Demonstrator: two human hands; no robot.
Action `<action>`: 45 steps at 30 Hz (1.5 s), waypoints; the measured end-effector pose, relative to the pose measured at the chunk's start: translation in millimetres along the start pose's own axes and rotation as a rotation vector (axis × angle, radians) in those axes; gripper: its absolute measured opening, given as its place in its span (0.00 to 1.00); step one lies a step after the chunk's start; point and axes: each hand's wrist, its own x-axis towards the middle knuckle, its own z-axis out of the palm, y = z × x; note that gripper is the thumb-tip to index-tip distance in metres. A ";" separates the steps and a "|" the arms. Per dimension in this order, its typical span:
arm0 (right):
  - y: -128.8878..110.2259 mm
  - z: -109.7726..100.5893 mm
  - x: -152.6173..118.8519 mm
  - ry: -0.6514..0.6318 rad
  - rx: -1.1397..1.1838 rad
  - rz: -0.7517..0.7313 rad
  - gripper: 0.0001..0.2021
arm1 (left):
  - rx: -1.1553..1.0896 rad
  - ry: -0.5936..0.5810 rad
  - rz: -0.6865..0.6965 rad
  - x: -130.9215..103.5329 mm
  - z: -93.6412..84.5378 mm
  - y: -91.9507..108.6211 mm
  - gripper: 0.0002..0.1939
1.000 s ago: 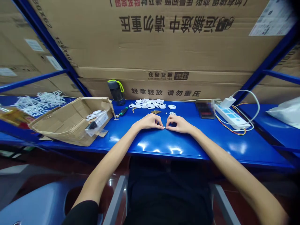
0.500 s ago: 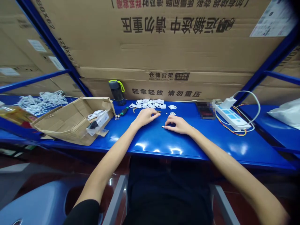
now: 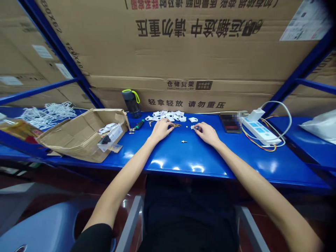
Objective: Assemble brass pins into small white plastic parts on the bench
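My left hand [image 3: 162,129] rests by the small brass pieces [image 3: 177,125], just in front of the white plastic parts [image 3: 168,115]; its fingers are bent and apart, with nothing visible in them. At the small white pieces [image 3: 193,127], the thumb and index finger of my right hand [image 3: 206,133] are brought together; anything between them is too small to make out. A little metal pin piece [image 3: 184,141] lies by itself on the blue table [image 3: 168,154]. One white part [image 3: 193,119] sits apart from the pile.
On the left are an open cardboard box [image 3: 78,140], a green-handled screwdriver [image 3: 139,124], a dark bottle [image 3: 131,104] and white cords [image 3: 47,114]. A phone [image 3: 230,122] and a power strip [image 3: 259,131] with cables lie on the right.
My right hand has left the metal pin piece on the table and moved up and right to the small white pieces. My left hand has shifted slightly left, uncovering more brass pieces.
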 end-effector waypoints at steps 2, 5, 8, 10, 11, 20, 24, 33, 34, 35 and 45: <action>-0.7 0.3 -0.2 -0.005 -0.012 0.009 0.11 | -0.004 -0.004 0.013 0.0 1.8 -0.1 0.12; -2.0 -0.3 -1.0 -0.015 -0.016 0.017 0.11 | -0.025 0.010 0.022 0.3 3.5 -1.0 0.11; -3.7 -1.4 -1.8 -0.019 -0.016 0.024 0.11 | -0.040 0.017 0.027 0.5 3.8 -1.0 0.10; -4.9 -2.0 -2.2 -0.019 -0.014 0.029 0.11 | -0.042 0.017 0.031 0.6 3.7 0.1 0.10; -5.5 -2.2 -2.3 -0.018 -0.012 0.031 0.11 | -0.041 0.018 0.034 0.8 3.8 0.9 0.10; -0.1 1.0 0.2 -0.007 -0.003 0.017 0.09 | -0.001 -0.001 0.034 2.6 8.8 0.1 0.13; 5.9 4.2 2.8 -0.002 0.011 -0.004 0.09 | -0.027 0.014 0.028 2.5 8.2 -1.6 0.12; 5.3 3.7 3.3 -0.011 0.015 0.004 0.09 | 0.090 0.014 -0.035 2.7 5.3 13.2 0.14; 5.0 3.5 3.2 -0.011 0.014 0.006 0.09 | 0.100 0.014 -0.032 3.4 5.9 14.0 0.14; 4.7 3.4 3.1 -0.011 0.014 0.008 0.09 | 0.108 0.011 -0.025 4.1 6.6 14.3 0.14; 4.4 4.7 1.8 -0.004 0.006 0.018 0.10 | 0.100 0.057 -0.009 6.1 13.6 14.3 0.13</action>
